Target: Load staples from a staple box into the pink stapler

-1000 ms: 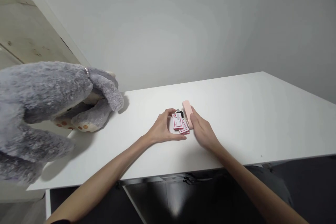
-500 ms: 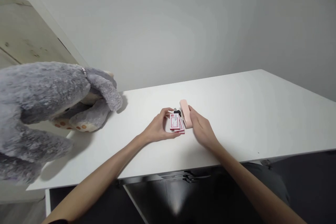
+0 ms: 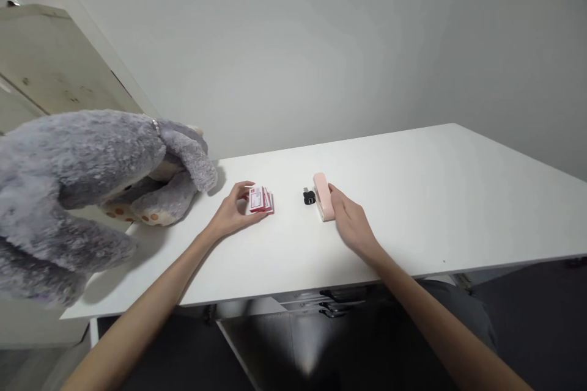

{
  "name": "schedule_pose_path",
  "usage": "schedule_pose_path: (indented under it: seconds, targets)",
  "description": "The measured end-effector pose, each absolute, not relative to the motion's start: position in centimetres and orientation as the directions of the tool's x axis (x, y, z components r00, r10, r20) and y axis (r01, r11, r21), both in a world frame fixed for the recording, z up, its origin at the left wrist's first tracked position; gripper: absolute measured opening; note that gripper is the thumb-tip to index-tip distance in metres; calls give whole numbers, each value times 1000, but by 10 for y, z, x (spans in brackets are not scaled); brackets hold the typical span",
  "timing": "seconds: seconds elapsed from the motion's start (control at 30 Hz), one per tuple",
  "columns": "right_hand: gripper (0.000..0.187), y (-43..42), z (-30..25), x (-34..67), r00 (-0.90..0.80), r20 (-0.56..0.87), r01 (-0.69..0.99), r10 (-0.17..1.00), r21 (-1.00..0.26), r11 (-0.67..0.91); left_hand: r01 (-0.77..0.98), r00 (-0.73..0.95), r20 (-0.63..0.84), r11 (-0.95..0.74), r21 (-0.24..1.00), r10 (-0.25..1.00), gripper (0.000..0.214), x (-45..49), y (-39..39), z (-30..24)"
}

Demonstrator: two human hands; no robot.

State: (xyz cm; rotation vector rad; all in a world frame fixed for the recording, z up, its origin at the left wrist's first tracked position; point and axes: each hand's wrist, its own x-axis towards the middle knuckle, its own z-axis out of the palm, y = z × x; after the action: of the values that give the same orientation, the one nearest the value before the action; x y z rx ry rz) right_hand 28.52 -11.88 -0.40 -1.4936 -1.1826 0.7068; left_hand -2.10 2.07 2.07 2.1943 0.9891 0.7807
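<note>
My left hand (image 3: 233, 211) curls around a small stack of red-and-white boxes (image 3: 257, 200), thumb at the near side and fingers at the far side. The boxes lie slightly fanned on the white table (image 3: 284, 256). A pale pink stapler (image 3: 323, 195) stands to the right, with the fingers of my right hand (image 3: 351, 217) closed on its right side. Just left of the stapler lies a small black object with a grey metal end (image 3: 309, 197), perhaps a USB stick; neither hand touches it.
A large grey plush toy (image 3: 92, 165) leans over the table's left end. Behind the table rises a plain grey wall (image 3: 298, 43). A tiny dark speck (image 3: 444, 261) lies near the front edge at right. Below that edge are dark drawer parts (image 3: 334, 305).
My left hand has slid the boxes left, away from the stapler, which uncovers the black object. My right hand and the stapler stay almost where they were.
</note>
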Motion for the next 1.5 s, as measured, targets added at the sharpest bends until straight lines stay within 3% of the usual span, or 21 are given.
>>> schedule_pose_path:
  seconds: [0.33, 0.57, 0.8, 0.97, 1.23, 1.37, 1.5]
  targets:
    - [64, -122, -2, 285, 320, 160, 335, 934, -941, 47, 517, 442, 283, -500, 695, 851, 85, -35, 33, 14]
    - [62, -125, 1, 284, 300, 172, 346, 938, -936, 61, 535, 411, 473, -626, 567, 780, 78, -15, 26, 19]
    - [65, -126, 3, 284, 309, 167, 350, 936, -935, 51, 579, 568, 333, -653, 488, 752, 82, 10, 19, 15]
    - [63, -125, 2, 284, 315, 168, 359, 934, -932, 47, 637, 576, 282, -638, 433, 767, 77, -6, 28, 15]
    - [60, -124, 1, 284, 311, 189, 360, 932, -931, 69, 581, 522, 409, -663, 472, 748, 75, -4, 19, 18]
    - [60, -124, 2, 284, 316, 176, 365, 932, -930, 51, 580, 604, 446, -748, 323, 661, 77, 22, 8, 14]
    - [59, -123, 1, 284, 323, 162, 364, 933, -931, 36, 622, 626, 421, -746, 238, 657, 67, 29, 10, 8]
